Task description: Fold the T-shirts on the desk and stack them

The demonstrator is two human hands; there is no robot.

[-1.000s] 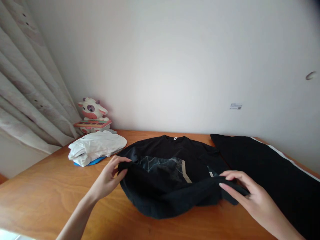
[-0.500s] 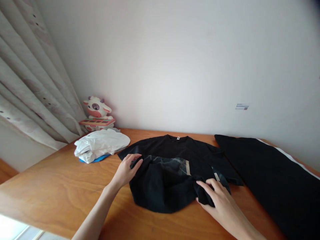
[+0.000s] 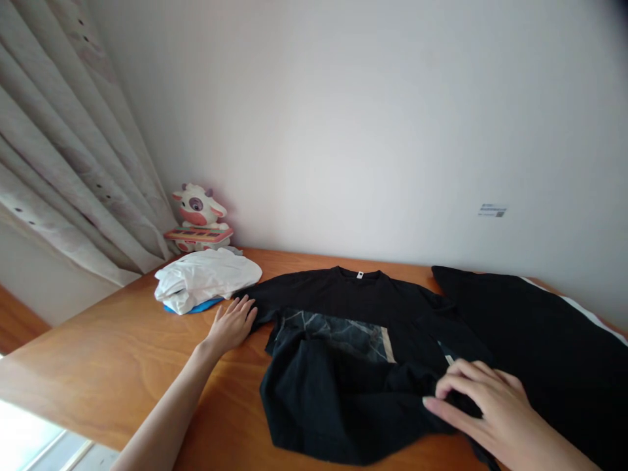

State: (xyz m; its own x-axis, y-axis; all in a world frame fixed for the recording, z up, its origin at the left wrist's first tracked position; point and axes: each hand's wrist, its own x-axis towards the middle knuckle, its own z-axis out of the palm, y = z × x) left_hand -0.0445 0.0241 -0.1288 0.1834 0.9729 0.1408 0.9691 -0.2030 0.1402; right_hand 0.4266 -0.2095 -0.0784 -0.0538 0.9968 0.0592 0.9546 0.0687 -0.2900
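The left hand (image 3: 231, 326) has just let go of the black shirt (image 3: 343, 297) and now lies open, fingers spread, at its sleeve (image 3: 260, 302). The right hand (image 3: 498, 405) is half curled over the bunched lower part; whether it grips, I cannot tell. With that side released, the shirt's bottom lies loose and rumpled, still unsmoothed, below a marbled panel (image 3: 338, 333). The shirt is mid-table, neckline toward the wall (image 3: 343, 131). Leftward sit white cloth (image 3: 216, 275) and a cow toy (image 3: 196, 206); rightward, black fabric (image 3: 530, 327) with a white edge.
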